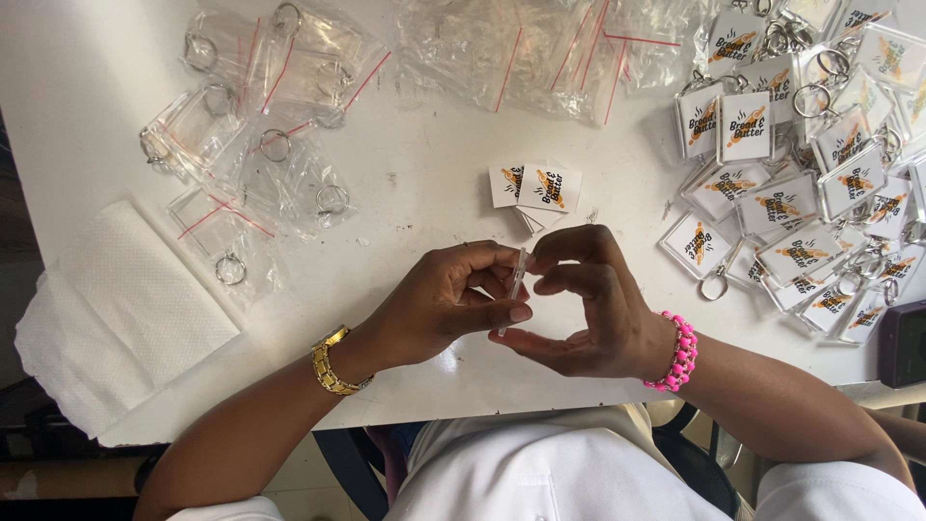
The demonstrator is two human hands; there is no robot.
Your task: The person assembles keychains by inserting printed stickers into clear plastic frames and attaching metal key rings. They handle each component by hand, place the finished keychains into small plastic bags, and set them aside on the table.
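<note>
Both my hands meet over the near middle of the white table. My left hand, with a gold watch at the wrist, and my right hand, with a pink bead bracelet, pinch a thin clear plastic keychain piece between their fingertips, held edge-on. Just beyond my hands lies a small stack of printed paper inserts.
A pile of finished clear keychains with printed inserts fills the right side. Bagged empty keychain shells with rings lie at the left, empty plastic bags at the top. A white paper towel covers the left near corner. A dark phone sits at the right edge.
</note>
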